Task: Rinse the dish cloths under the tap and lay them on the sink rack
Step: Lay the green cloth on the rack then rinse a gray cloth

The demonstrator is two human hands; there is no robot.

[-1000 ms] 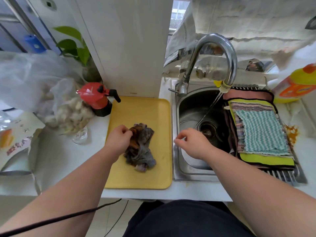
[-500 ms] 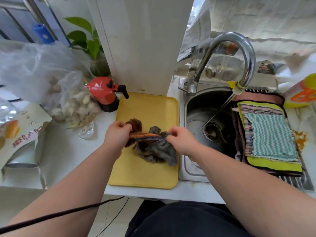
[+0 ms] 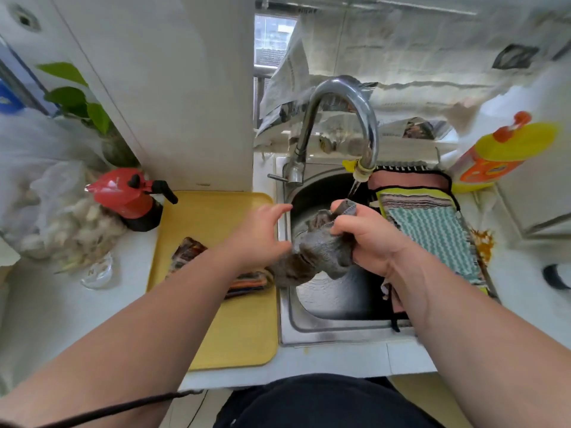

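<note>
Gripping a grey dish cloth (image 3: 321, 247) over the sink (image 3: 324, 333) under the running tap (image 3: 340, 94), right hand (image 3: 372, 239) curled round it, left hand (image 3: 259, 233) spread wide beside it, striped cloth (image 3: 188, 251) at the right edge of the yellow tray (image 3: 238, 329), stacked cloths (image 3: 432, 233) on the sink's right side

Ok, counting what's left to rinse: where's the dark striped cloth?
Head view: the striped cloth lies on the yellow tray, left of the steel sink, partly under the left forearm.

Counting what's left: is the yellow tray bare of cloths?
No, a striped cloth lies on the yellow tray; the right hand grips a grey cloth.
</note>
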